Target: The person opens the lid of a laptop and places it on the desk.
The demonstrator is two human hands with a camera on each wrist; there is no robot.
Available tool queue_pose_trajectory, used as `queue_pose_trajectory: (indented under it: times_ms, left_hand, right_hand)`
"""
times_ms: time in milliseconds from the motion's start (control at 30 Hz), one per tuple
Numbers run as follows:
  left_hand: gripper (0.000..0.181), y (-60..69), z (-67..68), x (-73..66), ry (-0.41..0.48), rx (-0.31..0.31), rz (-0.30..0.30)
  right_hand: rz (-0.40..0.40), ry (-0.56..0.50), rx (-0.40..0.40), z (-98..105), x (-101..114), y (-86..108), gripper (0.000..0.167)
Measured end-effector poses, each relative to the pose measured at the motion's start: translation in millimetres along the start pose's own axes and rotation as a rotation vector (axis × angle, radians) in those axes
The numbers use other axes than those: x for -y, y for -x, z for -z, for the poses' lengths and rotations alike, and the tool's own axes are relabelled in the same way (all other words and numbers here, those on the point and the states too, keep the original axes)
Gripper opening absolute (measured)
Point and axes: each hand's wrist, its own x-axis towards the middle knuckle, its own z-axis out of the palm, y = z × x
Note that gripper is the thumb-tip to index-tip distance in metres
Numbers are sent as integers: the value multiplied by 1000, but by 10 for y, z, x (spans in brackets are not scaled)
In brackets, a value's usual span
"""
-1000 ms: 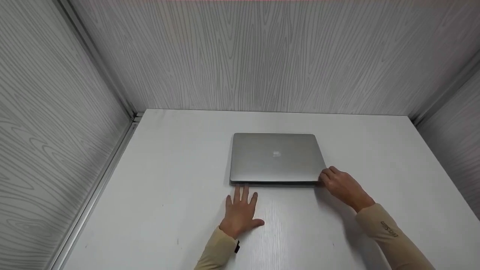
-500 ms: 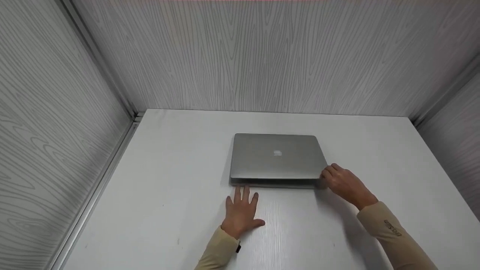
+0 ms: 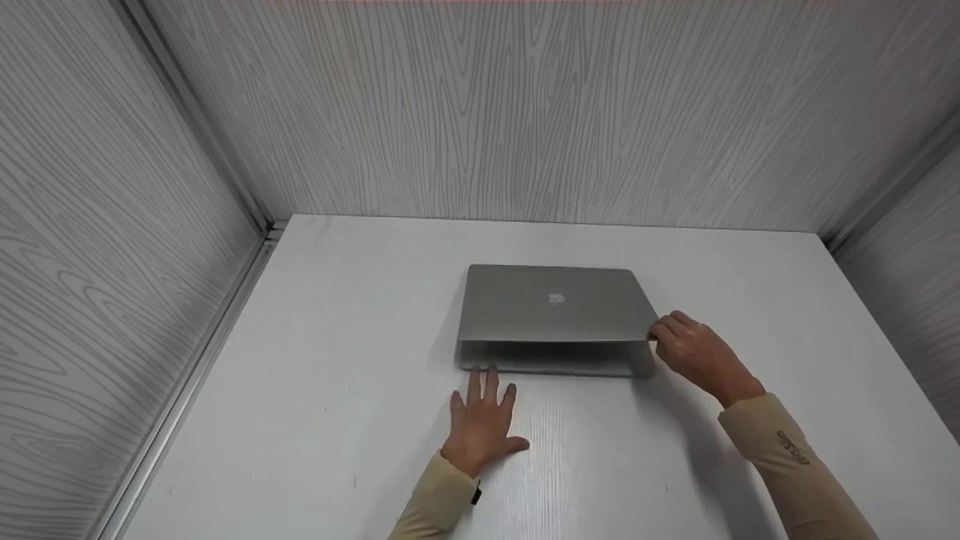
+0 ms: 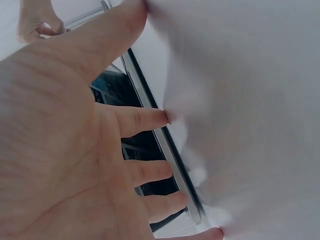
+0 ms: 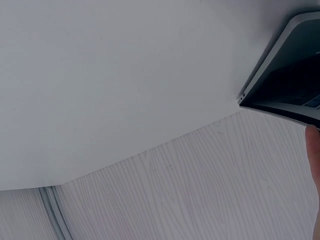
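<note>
A silver laptop (image 3: 555, 304) with a pale logo lies in the middle of the table, its lid tilted partway up from the base. My right hand (image 3: 697, 356) pinches the lid's front right corner in the head view. Only a finger (image 5: 313, 150) of it shows at the lid's edge in the right wrist view. Flat, with fingers spread, my left hand (image 3: 480, 431) lies before the laptop, fingertips at the base's front left edge. The left wrist view shows the palm (image 4: 75, 145) and the base's front edge (image 4: 145, 92) by the fingers. A dark gap shows under the lid.
The white table (image 3: 360, 330) surrounds the laptop. Grey wood-grain panels rise behind it (image 3: 480, 112) and on both sides. A metal rail (image 3: 187, 375) runs along the table's left edge.
My right hand has moved up, lifting the lid's front edge, so the gap above the base has widened. The left hand has stayed in place.
</note>
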Motion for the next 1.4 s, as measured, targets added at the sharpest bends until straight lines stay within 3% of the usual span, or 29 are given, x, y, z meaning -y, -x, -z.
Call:
queue_pose_trajectory:
  times_ms: [167,700,1400]
  left_hand:
    - [85,8,-5,6,13,20,3]
    - [86,-35,12,-1,11,61,6]
    - [87,-75,35,-17,37,59,16]
  right_hand:
    - [-4,-18,-3,41,-50,-64,21]
    - [-23,-37,-63,92,-160,-136,24]
    - [-162,-106,-80,171,-304,-241,26]
